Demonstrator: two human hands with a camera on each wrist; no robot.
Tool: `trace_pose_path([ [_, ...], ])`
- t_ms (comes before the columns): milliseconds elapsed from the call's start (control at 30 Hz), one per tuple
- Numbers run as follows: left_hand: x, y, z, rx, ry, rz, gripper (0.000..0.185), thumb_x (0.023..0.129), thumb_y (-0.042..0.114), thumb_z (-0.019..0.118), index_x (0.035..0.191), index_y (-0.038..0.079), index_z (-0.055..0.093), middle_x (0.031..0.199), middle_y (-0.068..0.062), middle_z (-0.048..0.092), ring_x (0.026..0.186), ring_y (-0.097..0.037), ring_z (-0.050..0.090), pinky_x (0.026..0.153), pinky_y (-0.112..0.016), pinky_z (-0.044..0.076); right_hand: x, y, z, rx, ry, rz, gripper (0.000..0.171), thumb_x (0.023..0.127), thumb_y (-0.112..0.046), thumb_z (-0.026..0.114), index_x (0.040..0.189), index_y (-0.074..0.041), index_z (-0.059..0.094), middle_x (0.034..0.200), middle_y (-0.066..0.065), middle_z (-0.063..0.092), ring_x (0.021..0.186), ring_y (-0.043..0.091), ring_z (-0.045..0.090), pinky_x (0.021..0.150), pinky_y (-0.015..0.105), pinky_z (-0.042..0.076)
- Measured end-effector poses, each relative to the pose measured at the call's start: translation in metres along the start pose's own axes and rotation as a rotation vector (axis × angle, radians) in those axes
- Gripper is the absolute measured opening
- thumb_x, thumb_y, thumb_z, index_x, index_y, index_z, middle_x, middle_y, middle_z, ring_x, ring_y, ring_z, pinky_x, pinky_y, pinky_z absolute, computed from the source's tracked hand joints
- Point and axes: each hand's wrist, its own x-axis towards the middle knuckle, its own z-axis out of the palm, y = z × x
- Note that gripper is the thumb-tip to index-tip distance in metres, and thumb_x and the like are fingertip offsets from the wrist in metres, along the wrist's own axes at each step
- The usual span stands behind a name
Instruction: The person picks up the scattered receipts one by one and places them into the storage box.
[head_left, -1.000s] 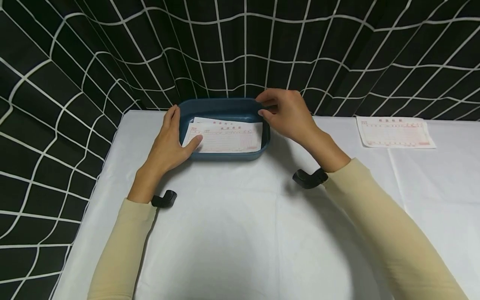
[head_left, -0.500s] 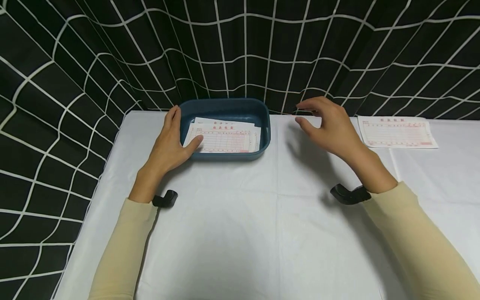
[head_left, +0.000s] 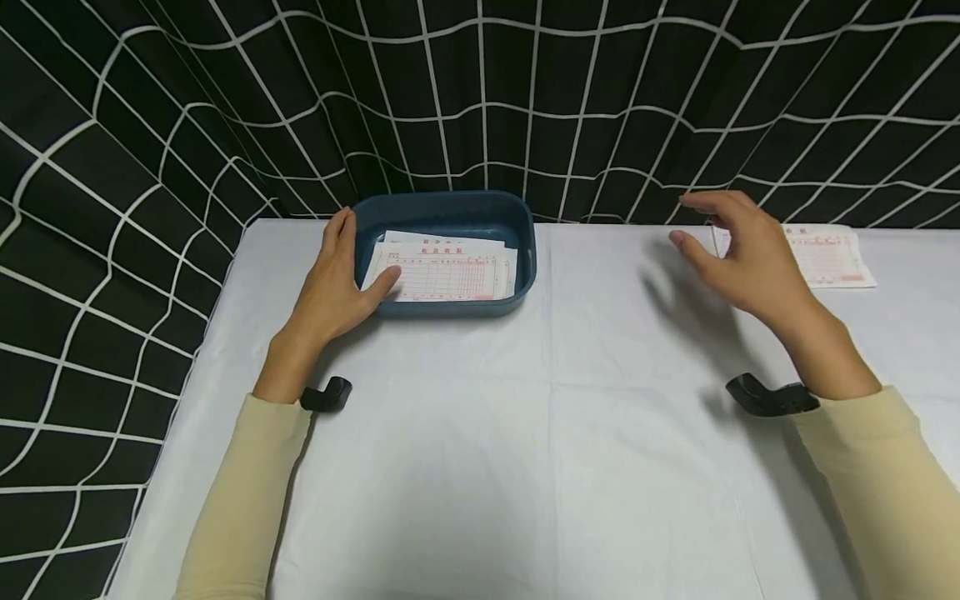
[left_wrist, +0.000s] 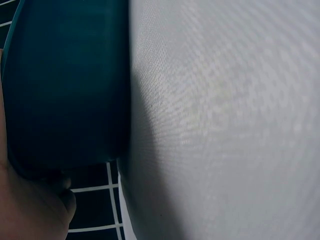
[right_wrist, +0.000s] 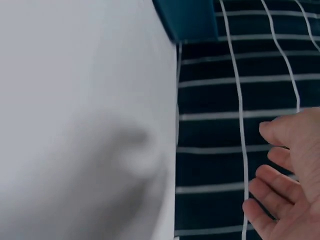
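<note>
A dark blue tray (head_left: pixel 450 213) sits at the table's back edge with printed paper slips (head_left: pixel 442 271) lying in it. My left hand (head_left: pixel 337 279) rests against the tray's left wall (left_wrist: pixel 65 85), with the thumb on the topmost slip. My right hand (head_left: pixel 738 250) hovers with loose fingers and nothing in it above the left edge of a stack of slips (head_left: pixel 828 254) at the back right. In the right wrist view the right hand's fingers (right_wrist: pixel 285 175) hang in front of the curtain.
A white cloth (head_left: pixel 525 433) covers the table. A black curtain with a white grid (head_left: pixel 480 100) hangs behind and to the left. A black wrist camera mount (head_left: pixel 768 398) sits under each wrist.
My right hand left the tray's right rim and travelled right across the table to the stack of slips. The left hand stayed on the tray.
</note>
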Motion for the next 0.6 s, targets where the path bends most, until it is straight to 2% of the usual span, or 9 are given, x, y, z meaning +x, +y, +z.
trace_pose_path([
  [100, 0.000, -0.001, -0.001, -0.009, -0.002, 0.010, 0.103, 0.098, 0.051, 0.066, 0.169, 0.001, 0.010, 0.180, -0.013, 0.008, 0.166, -0.035, 0.020, 0.131, -0.057, 0.027, -0.002, 0.017, -0.010, -0.002, -0.015, 0.060, 0.049, 0.100, -0.019, 0.072, 0.146, -0.006, 0.061, 0.145, 0.023, 0.062, 0.132, 0.044, 0.059, 0.104, 0.007, 0.035],
  [200, 0.000, -0.001, 0.000, -0.021, -0.002, 0.020, 0.103, 0.098, 0.051, 0.065, 0.169, 0.001, 0.010, 0.180, -0.014, 0.009, 0.166, -0.034, 0.020, 0.132, -0.055, 0.027, -0.003, 0.040, -0.022, -0.019, -0.053, 0.143, 0.053, 0.103, -0.024, 0.068, 0.152, -0.007, 0.056, 0.151, 0.027, 0.056, 0.135, 0.051, 0.056, 0.106, 0.005, 0.033],
  [267, 0.000, -0.001, 0.000, -0.020, 0.001, 0.024, 0.103, 0.098, 0.051, 0.065, 0.169, 0.001, 0.011, 0.180, -0.014, 0.009, 0.166, -0.034, 0.020, 0.132, -0.055, 0.027, -0.004, 0.054, -0.030, -0.038, -0.073, 0.192, 0.055, 0.104, -0.027, 0.065, 0.154, -0.008, 0.054, 0.154, 0.028, 0.054, 0.136, 0.054, 0.054, 0.111, 0.008, 0.035],
  [333, 0.000, -0.001, 0.000, -0.017, 0.006, 0.026, 0.102, 0.098, 0.051, 0.066, 0.169, 0.001, 0.011, 0.179, -0.014, 0.010, 0.166, -0.034, 0.020, 0.132, -0.055, 0.027, -0.005, 0.066, -0.036, -0.061, -0.086, 0.227, 0.056, 0.105, -0.029, 0.062, 0.156, -0.006, 0.051, 0.156, 0.029, 0.052, 0.137, 0.057, 0.052, 0.123, 0.028, 0.040],
  [367, 0.000, -0.001, -0.001, -0.017, 0.008, 0.026, 0.102, 0.098, 0.050, 0.066, 0.169, 0.001, 0.012, 0.179, -0.014, 0.010, 0.166, -0.034, 0.021, 0.132, -0.055, 0.027, -0.006, 0.072, -0.039, -0.076, -0.089, 0.238, 0.056, 0.106, -0.029, 0.061, 0.156, -0.005, 0.050, 0.156, 0.030, 0.051, 0.136, 0.058, 0.052, 0.124, 0.039, 0.042],
  [467, 0.000, -0.002, -0.002, -0.009, 0.013, 0.025, 0.102, 0.098, 0.050, 0.066, 0.169, 0.001, 0.012, 0.179, -0.014, 0.010, 0.166, -0.034, 0.020, 0.132, -0.055, 0.027, -0.008, 0.086, -0.043, -0.118, -0.098, 0.259, 0.057, 0.106, -0.028, 0.060, 0.155, 0.000, 0.049, 0.154, 0.034, 0.050, 0.134, 0.061, 0.051, 0.114, 0.069, 0.040],
  [600, 0.001, -0.004, -0.002, -0.003, 0.004, 0.016, 0.102, 0.098, 0.053, 0.065, 0.170, 0.003, 0.011, 0.180, -0.013, 0.008, 0.166, -0.035, 0.020, 0.131, -0.057, 0.028, -0.014, 0.106, -0.046, -0.174, -0.116, 0.276, 0.056, 0.106, -0.029, 0.059, 0.151, 0.004, 0.051, 0.149, 0.039, 0.049, 0.127, 0.063, 0.050, 0.104, 0.074, 0.040],
])
